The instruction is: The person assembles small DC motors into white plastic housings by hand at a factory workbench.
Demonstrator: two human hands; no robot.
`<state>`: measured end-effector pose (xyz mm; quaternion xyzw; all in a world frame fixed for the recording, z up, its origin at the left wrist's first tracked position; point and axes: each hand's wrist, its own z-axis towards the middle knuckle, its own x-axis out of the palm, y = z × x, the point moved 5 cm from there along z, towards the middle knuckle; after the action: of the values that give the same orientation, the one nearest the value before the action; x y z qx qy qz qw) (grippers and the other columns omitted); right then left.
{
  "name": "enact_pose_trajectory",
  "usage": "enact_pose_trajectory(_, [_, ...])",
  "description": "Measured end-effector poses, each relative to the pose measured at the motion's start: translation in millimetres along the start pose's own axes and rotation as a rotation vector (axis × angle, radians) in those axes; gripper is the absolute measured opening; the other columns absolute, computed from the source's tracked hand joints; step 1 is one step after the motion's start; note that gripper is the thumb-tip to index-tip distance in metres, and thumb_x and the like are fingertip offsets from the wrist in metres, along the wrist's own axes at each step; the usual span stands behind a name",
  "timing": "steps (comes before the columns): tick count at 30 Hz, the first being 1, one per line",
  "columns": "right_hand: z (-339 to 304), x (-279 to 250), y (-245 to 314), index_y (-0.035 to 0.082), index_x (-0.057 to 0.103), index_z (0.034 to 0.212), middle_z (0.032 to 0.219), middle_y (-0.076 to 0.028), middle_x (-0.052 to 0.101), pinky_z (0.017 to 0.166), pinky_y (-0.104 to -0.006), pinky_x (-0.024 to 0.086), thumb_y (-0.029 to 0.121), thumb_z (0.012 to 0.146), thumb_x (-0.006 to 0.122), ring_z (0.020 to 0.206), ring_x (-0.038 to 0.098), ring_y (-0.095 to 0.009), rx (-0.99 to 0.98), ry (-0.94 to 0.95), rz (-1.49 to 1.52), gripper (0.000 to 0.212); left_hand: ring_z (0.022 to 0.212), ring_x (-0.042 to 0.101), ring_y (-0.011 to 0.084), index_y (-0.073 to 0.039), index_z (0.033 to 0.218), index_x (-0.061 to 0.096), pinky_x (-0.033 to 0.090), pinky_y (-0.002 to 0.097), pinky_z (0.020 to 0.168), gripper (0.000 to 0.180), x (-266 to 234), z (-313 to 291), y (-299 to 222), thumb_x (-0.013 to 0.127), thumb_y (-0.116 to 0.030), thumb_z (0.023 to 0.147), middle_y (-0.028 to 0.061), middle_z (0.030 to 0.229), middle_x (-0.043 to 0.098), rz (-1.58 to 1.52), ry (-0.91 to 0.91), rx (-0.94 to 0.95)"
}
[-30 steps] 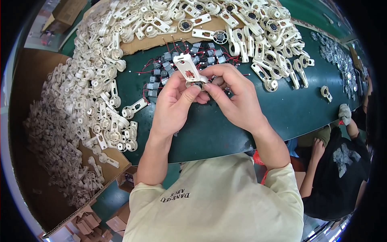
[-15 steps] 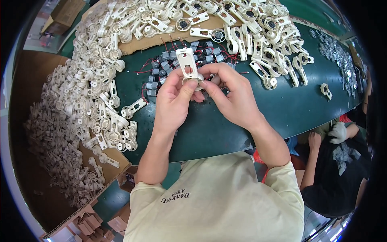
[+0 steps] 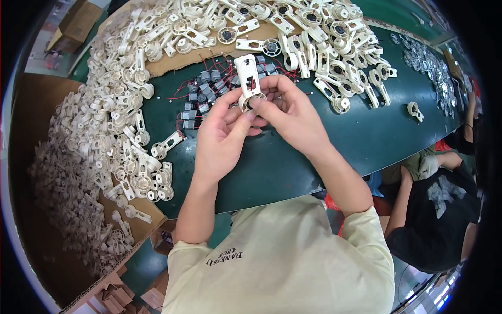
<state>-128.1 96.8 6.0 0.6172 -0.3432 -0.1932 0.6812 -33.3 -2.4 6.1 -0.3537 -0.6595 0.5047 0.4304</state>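
Observation:
Between my two hands, above the green table, I hold a cream plastic housing with a long slotted handle and a round ring at its lower end. The handle points away from me. My left hand is closed round the ring's left side, its thumb near the ring's lower edge. With its thumb pressed into the ring, my right hand grips the other side. The fingers partly hide the ring's inside. Just beyond my hands lie several small grey motors with red wires.
Many cream housings are heaped at the left, more at the far right. A large cardboard box stands at the left. Clear round parts lie at the far right. A single small housing sits apart. A co-worker sits at the right.
My right thumb has moved from the ring's edge into the ring. The housing has tilted a little in my hands. My view has shifted slightly.

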Motion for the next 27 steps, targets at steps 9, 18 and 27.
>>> enact_pose_trajectory(9, [-1,-2,-7,-0.002,0.054,0.112,0.096,-0.007,0.058,0.07,-0.0258,0.052,0.011,0.091,0.06,0.081,0.058,-0.01,0.068,-0.05,0.033,0.024,0.091,0.071,0.0211,0.001,0.129,0.044,0.059,0.0296,0.076,0.031,10,-1,5,0.052,-0.002,0.099,0.0166,0.107,0.069,0.003,-0.061,0.038])
enact_pose_trajectory(18, [-1,-4,0,-0.002,0.058,0.108,0.1,-0.004,0.062,0.075,-0.0246,0.051,0.002,0.091,0.06,0.088,0.061,-0.009,-0.046,-0.079,-0.097,0.017,0.088,0.071,0.0207,0.0,0.129,0.043,0.06,0.0299,0.075,0.031,12,0,6,0.051,-0.004,0.1,0.016,0.103,0.069,-0.067,-0.077,0.063])
enact_pose_trajectory(27, [-1,-12,1,-0.003,0.064,0.101,0.096,-0.011,0.062,0.075,-0.0328,0.056,0.009,0.085,0.063,0.084,0.068,-0.02,-0.127,-0.106,-0.227,0.019,0.084,0.071,0.0179,0.001,0.129,0.044,0.059,0.0275,0.072,0.032,14,-3,4,0.052,-0.001,0.099,0.0147,0.1,0.07,0.021,-0.085,0.103])
